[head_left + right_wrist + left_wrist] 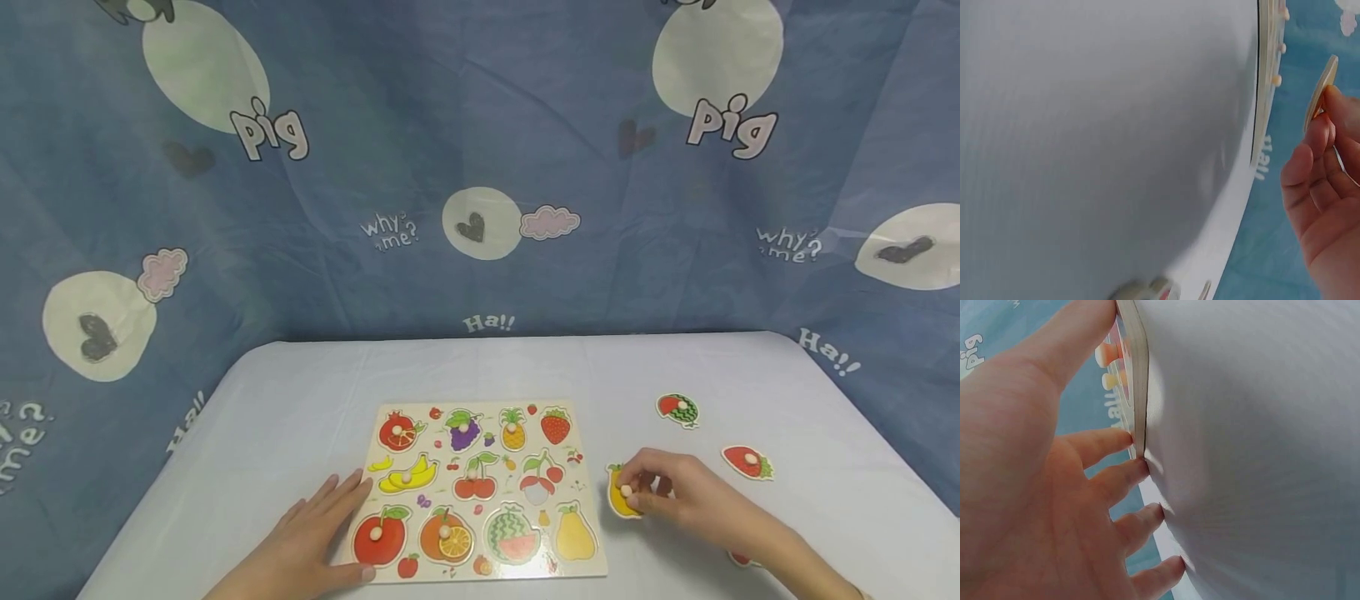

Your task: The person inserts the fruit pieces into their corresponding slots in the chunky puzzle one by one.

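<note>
My right hand (686, 493) pinches a yellow pear puzzle piece (618, 500) by its small knob, just right of the fruit board (487, 573). In the right wrist view the piece (1320, 94) is edge-on and lifted off the cloth. My left hand (318, 533) lies at the board's left edge, fingers spread, thumb at the near left corner. Knobbed pieces sit in the board, among them an apple (380, 537), an orange (446, 536) and bananas (408, 476). The watermelon (513, 534) and pear (575, 535) pictures on the board show no knob.
On the white-covered table (465, 367), right of the board, lie a watermelon piece (678, 409) and a strawberry piece (747, 462). Another red piece (741, 559) is mostly hidden under the right forearm. A blue printed curtain (420, 283) hangs behind the table.
</note>
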`<action>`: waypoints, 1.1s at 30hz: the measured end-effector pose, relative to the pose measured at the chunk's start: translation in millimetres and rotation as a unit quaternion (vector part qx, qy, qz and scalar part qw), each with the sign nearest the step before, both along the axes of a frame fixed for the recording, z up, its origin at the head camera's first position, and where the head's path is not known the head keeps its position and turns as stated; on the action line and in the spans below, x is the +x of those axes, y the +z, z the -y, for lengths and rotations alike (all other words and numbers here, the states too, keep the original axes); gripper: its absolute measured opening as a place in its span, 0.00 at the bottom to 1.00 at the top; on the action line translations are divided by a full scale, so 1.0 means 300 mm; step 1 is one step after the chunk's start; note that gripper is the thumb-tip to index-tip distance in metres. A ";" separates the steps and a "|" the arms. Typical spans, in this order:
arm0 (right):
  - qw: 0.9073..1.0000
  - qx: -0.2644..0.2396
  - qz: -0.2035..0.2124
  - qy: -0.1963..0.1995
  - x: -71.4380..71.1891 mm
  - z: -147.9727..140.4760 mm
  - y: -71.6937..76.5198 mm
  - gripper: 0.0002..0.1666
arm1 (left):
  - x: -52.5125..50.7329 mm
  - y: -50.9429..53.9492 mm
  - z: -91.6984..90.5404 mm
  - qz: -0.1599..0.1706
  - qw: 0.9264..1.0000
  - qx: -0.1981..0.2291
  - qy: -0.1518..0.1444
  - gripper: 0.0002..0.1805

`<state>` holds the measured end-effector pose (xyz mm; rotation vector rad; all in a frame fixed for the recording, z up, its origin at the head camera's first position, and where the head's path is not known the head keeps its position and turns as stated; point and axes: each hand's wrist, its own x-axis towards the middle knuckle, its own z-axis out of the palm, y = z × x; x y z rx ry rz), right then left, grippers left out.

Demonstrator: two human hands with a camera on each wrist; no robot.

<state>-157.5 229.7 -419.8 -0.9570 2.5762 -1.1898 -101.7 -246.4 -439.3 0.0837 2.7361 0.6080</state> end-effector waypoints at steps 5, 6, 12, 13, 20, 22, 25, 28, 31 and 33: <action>1.000 -0.005 0.005 0.017 0.007 0.023 0.002 0.05 | 0.000 -0.003 -0.001 0.000 1.000 -0.007 -0.002 0.60; 1.000 -0.001 0.006 0.017 0.007 0.029 0.004 0.05 | -0.001 -0.003 -0.001 0.000 1.000 -0.009 -0.002 0.60; 0.999 0.014 0.017 0.026 0.009 0.058 0.011 0.06 | -0.002 -0.003 -0.004 0.003 1.000 -0.013 0.003 0.61; 0.999 0.014 0.017 0.028 0.010 0.062 0.011 0.06 | -0.003 -0.003 -0.004 0.003 1.000 -0.012 0.004 0.61; 0.998 0.013 0.026 0.050 0.014 0.097 -0.002 0.08 | -0.004 -0.004 -0.003 0.001 1.000 -0.012 0.001 0.60; 0.998 0.018 0.033 0.052 0.016 0.106 -0.006 0.08 | -0.004 -0.005 -0.002 0.000 1.000 -0.013 -0.001 0.60; 0.997 0.026 0.046 0.055 0.018 0.119 -0.010 0.07 | -0.003 -0.005 -0.002 0.000 1.000 -0.011 0.001 0.60; 0.996 0.034 0.059 0.058 0.021 0.132 -0.010 0.07 | -0.003 -0.007 -0.002 -0.001 1.000 -0.010 0.004 0.61; 0.995 0.041 0.068 0.061 0.022 0.146 -0.010 0.08 | -0.003 -0.007 -0.002 -0.003 1.000 -0.011 0.004 0.61; 0.994 0.046 0.071 0.066 0.021 0.155 -0.010 0.08 | -0.003 -0.008 -0.003 -0.002 1.000 -0.010 0.005 0.61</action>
